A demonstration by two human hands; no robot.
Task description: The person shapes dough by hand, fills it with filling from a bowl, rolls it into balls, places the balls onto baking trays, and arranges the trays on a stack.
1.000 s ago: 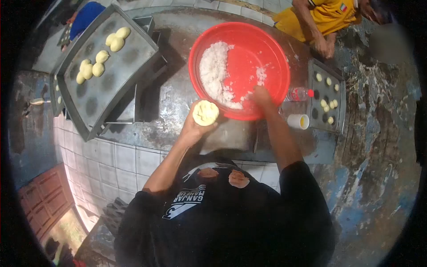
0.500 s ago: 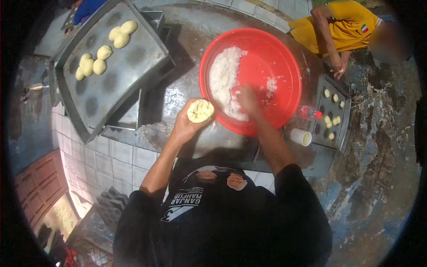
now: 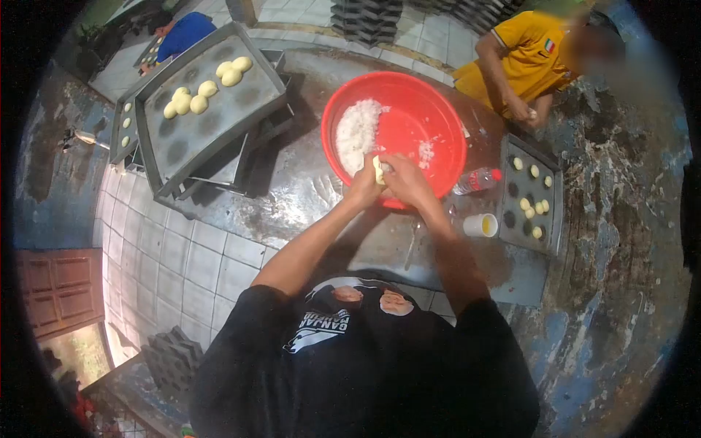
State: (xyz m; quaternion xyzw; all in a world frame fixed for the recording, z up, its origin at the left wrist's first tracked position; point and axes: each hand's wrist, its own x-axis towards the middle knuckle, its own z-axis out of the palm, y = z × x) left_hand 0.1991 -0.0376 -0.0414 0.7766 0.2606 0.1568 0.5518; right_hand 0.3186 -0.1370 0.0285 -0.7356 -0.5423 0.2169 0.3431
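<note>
Your left hand [image 3: 363,182] grips the pale dough piece [image 3: 378,169] just above the middle of the frame, over the near rim of the red basin [image 3: 409,120]. Your right hand [image 3: 407,179] closes on the dough's right side, fingers curled. White crumbly filling [image 3: 355,135] heaps along the basin's left side. Right of the basin you have a bottle [image 3: 476,181] and, below it, a white cup [image 3: 478,225]; a tray [image 3: 244,91] of dough balls [image 3: 198,104] sits upper left.
</note>
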